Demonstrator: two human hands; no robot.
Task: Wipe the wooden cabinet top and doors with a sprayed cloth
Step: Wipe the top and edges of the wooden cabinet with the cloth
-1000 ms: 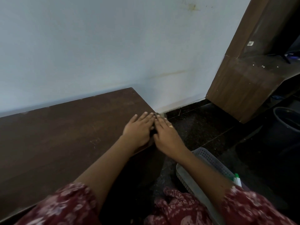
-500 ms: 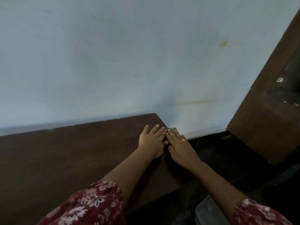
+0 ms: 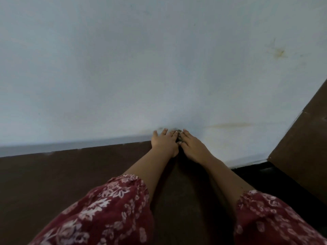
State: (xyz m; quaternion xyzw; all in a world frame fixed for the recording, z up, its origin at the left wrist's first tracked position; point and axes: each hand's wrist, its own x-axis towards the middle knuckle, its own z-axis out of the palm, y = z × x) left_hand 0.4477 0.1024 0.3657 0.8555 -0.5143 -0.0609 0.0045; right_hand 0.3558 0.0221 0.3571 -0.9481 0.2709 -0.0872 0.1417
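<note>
At the far corner of the worktop (image 3: 74,174), left hand (image 3: 163,143) and right hand (image 3: 193,147) lie flat, fingers extended, side by side; the cloth (image 3: 179,137) shows only as a dark scrap between them, presumably pinned for even pressure toward the wall (image 3: 159,68).

Dark brown wooden cabinet top (image 3: 74,174), matt, smooth, faint grain. Painted wall (image 3: 123,68) behind, pale, matt, marked with yellowish stains. Maroon sleeves (image 3: 109,213) of soft printed cloth, white floral pattern. Brown wood-laminate panel (image 3: 304,147) at right, dull finish. Black floor (image 3: 254,169) strip, slightly glossy.
</note>
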